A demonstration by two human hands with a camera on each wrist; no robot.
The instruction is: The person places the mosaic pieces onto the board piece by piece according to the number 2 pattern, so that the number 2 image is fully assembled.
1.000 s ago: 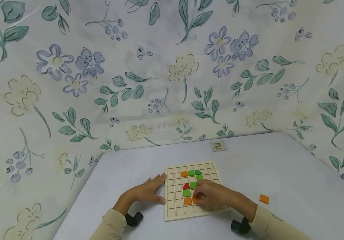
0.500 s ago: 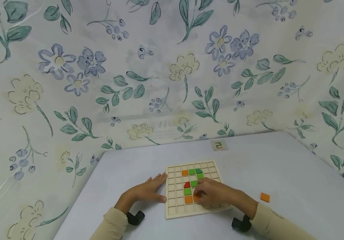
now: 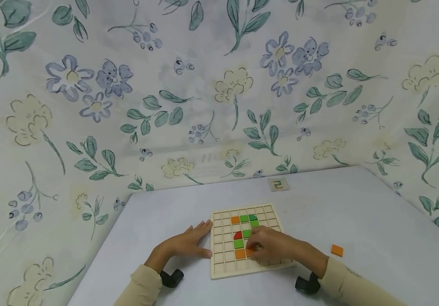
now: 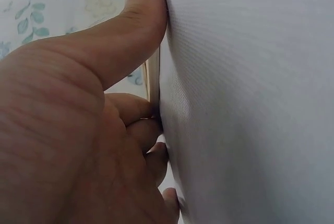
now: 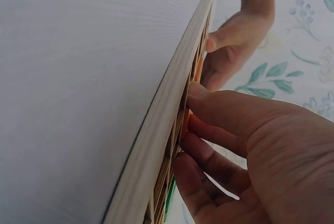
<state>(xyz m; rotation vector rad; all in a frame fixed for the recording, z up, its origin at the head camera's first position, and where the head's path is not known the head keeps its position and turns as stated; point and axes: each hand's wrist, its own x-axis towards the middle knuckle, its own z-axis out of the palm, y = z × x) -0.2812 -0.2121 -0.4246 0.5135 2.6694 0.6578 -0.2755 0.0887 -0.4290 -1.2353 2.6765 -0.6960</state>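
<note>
A wooden grid board (image 3: 224, 268) lies flat on the white table. Orange, green and red tiles sit in some of its squares, among them a red rounded tile (image 3: 238, 235) and an orange square tile (image 3: 240, 254). My right hand (image 3: 271, 245) is over the board's right part, thumb and fingers pinching another orange tile (image 5: 185, 122) down at the grid beside that orange square. Part of this tile is hidden by the fingers. At the board's left edge rests my left hand (image 3: 189, 243), fingers spread and relaxed, with thumb and fingertips against the rim.
One loose orange tile (image 3: 337, 250) lies on the table to the right of the board. Toward the back edge is a small card (image 3: 278, 185) printed with a coloured grid pattern. A flower-patterned cloth (image 3: 204, 106) hangs behind the table.
</note>
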